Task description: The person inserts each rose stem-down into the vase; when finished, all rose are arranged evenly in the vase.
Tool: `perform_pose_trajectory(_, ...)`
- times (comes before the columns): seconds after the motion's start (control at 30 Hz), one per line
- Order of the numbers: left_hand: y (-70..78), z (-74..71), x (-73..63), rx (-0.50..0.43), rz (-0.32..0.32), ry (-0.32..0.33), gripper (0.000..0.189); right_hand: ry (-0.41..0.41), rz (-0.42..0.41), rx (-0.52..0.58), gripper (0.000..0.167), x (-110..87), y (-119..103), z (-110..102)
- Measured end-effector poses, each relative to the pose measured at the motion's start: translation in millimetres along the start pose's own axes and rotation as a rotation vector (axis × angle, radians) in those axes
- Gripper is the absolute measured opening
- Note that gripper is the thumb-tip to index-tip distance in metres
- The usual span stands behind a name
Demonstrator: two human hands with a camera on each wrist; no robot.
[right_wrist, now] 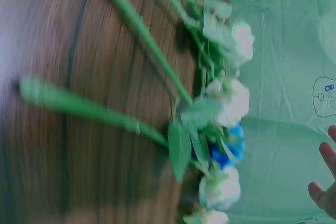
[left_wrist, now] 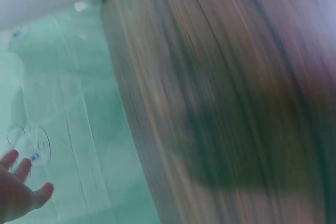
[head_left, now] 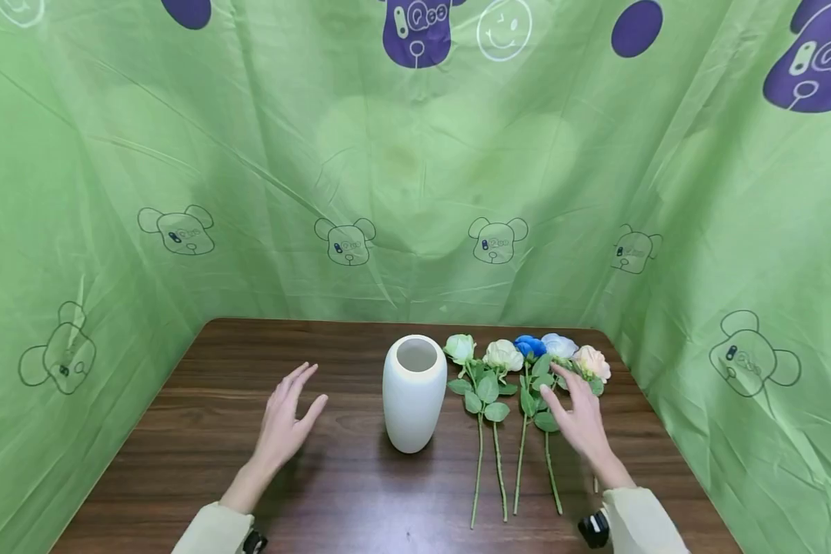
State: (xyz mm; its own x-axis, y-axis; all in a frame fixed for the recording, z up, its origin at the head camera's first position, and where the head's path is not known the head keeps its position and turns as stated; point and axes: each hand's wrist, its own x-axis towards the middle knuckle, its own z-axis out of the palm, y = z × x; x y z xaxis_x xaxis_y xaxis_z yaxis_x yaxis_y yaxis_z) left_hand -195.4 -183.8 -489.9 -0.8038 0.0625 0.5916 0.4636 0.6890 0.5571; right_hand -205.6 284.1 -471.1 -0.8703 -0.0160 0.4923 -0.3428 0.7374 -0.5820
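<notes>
A white vase [head_left: 414,400] stands upright near the middle of the table, its round mouth facing up. To its right, several artificial roses lie in a row with stems toward the front: a pale green rose [head_left: 460,348], a cream rose [head_left: 504,355], a blue rose [head_left: 529,346], a pale lilac rose [head_left: 559,346] and a peach rose [head_left: 592,363]. My right hand [head_left: 582,415], fingers spread and holding nothing, overlaps the right-hand stems in the head view. Left of the vase, my left hand [head_left: 282,427] is held out with nothing in it.
The dark wooden table [head_left: 346,492] reaches back to a green printed curtain [head_left: 415,277], which also hangs along both sides. Dark wrist cameras show below both sleeves, one on the right [head_left: 594,529].
</notes>
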Motion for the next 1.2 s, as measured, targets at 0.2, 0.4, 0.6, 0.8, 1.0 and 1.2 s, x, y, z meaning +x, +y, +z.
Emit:
perform_pose_trajectory(0.2, 20.6, 18.7, -6.5, -0.300, -0.226, -0.017, 0.049, 0.096, 0.172, 0.174, 0.035, -9.4, -11, 26)
perform_pose_trajectory(0.4, 36.3, 30.7, -8.8, -0.530, -0.411, -0.122, 0.053, 0.092, 0.223, 0.196, 0.031, -21.7, -18, 58)
perform_pose_trajectory(0.6, 51.8, 36.4, -6.4, -0.596, -0.541, -0.248, 0.057, 0.043, 0.266, 0.266, 0.022, -30.1, -22, 81)
perform_pose_trajectory(0.8, 72.2, 29.8, 2.5, -0.678, -0.593, -0.318, 0.062, -0.072, 0.378, 0.270, 0.028, -35.6, -21, 96)
perform_pose_trajectory(1.0, 84.3, 27.3, 10.4, -0.757, -0.639, -0.374, 0.065, -0.162, 0.415, 0.185, 0.028, -38.4, -18, 107)
perform_pose_trajectory(1.2, 80.9, 34.2, 15.8, -0.868, -0.699, -0.396, 0.067, -0.200, 0.398, 0.117, 0.031, -38.5, -21, 111)
